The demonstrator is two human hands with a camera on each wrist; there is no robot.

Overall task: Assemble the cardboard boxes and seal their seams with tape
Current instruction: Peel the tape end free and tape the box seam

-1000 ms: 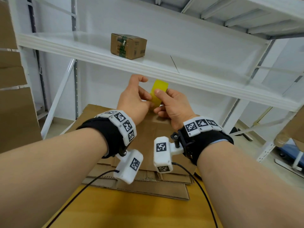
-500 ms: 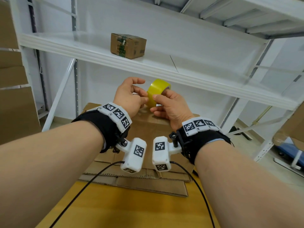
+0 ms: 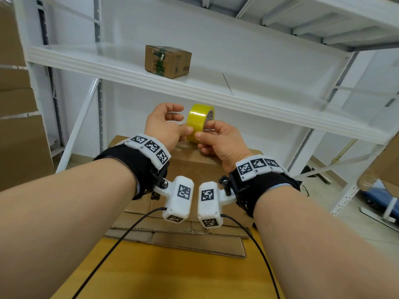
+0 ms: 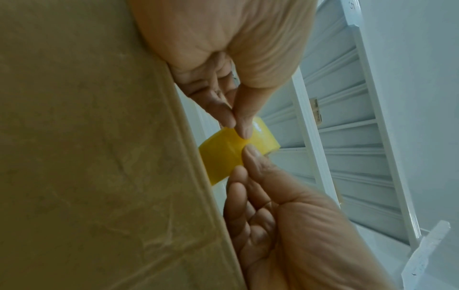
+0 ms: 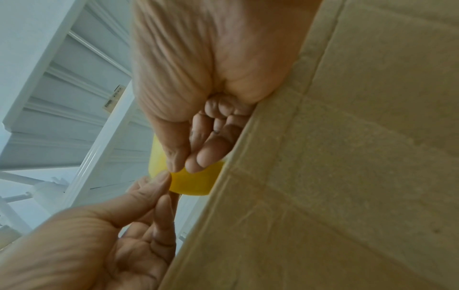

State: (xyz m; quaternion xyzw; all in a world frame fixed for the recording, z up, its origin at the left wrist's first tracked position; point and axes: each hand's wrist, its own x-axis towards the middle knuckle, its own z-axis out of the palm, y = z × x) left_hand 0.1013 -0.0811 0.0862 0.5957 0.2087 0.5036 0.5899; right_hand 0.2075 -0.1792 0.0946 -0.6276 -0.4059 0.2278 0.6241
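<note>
Hiding tape roll [image 3: 197,121] partly, fingers [image 3: 190,129].

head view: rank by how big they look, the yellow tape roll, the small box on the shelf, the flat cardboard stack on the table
1. flat cardboard stack, clearly largest.
2. and 3. small box looks a little bigger than the yellow tape roll, but the box sits farther from the camera, so this order is unsure.

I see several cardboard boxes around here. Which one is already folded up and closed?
The small cardboard box alone on the white shelf: it stands closed, with dark green tape over it. The cardboard on the wooden table lies flat.
</note>
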